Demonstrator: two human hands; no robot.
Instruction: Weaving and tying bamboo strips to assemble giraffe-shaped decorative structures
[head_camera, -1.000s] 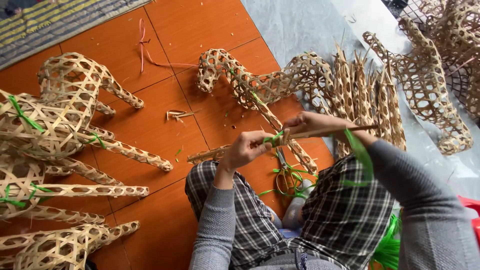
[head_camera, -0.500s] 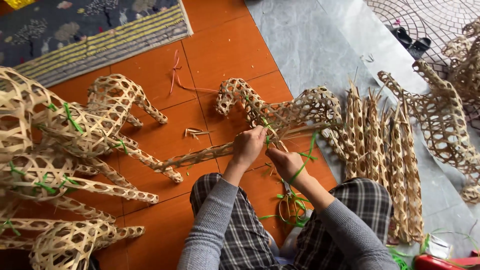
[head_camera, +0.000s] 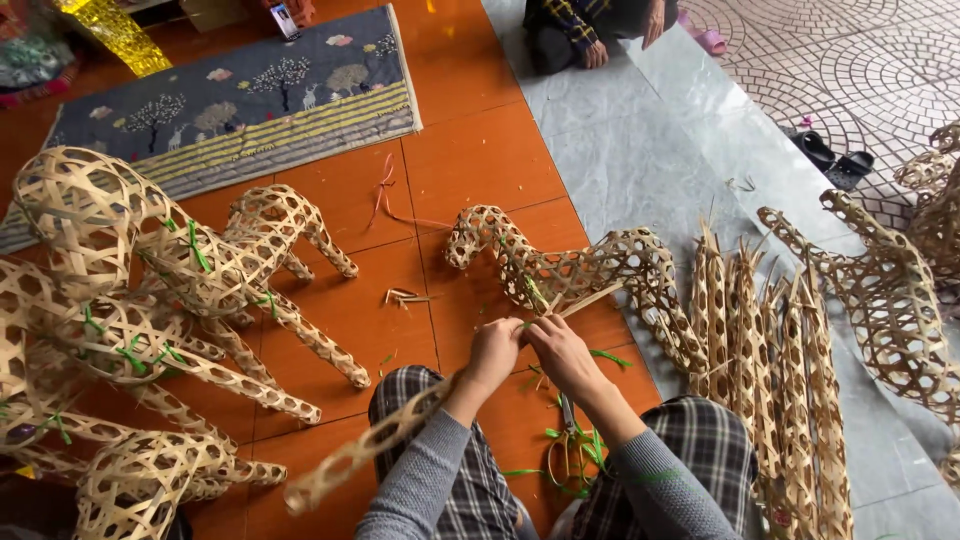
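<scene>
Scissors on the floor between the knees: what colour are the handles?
Yellow-orange handles on the scissors, lying among green strips; the head view shows them.

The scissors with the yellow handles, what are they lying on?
The scissors lie on the orange tiled floor between the person's knees, among green strip scraps. The right forearm hides their blade tips.

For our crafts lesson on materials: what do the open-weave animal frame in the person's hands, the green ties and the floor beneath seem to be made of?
The woven frame looks like split bamboo or similar cane: pale tan flat strips in an open hexagonal lattice, matte and unpainted. The green ties seem to be thin plastic strip, bright and slightly glossy, though that is uncertain. The floor appears to be glazed orange tile, with grout lines and a soft sheen.
</scene>
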